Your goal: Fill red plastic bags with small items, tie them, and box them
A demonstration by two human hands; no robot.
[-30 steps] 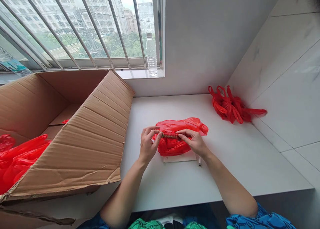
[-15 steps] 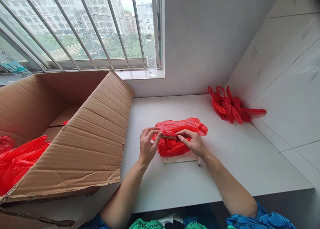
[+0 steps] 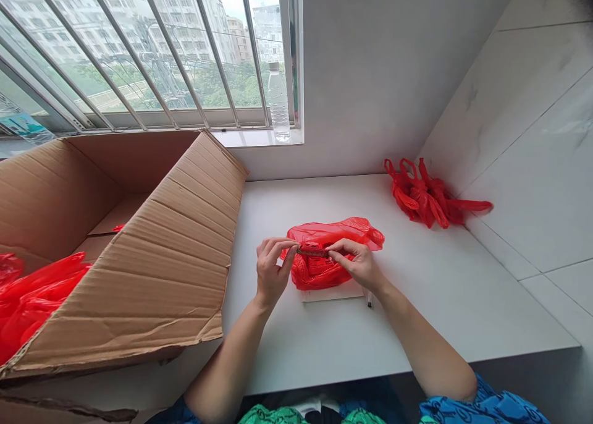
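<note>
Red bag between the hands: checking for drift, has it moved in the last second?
No. The red bag sits as before on the white card, same gap from the box flap.

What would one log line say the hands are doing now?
left hand: pinches end of patterned bar | right hand: pinches other end | bar: over red bag | bag: on white table

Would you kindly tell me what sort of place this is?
Probably a home packing room, upstairs in a city: a white counter below a barred window facing apartment blocks, a large cardboard box holding red plastic bags. The left hand and right hand pinch a patterned strip over a red bag.
</note>
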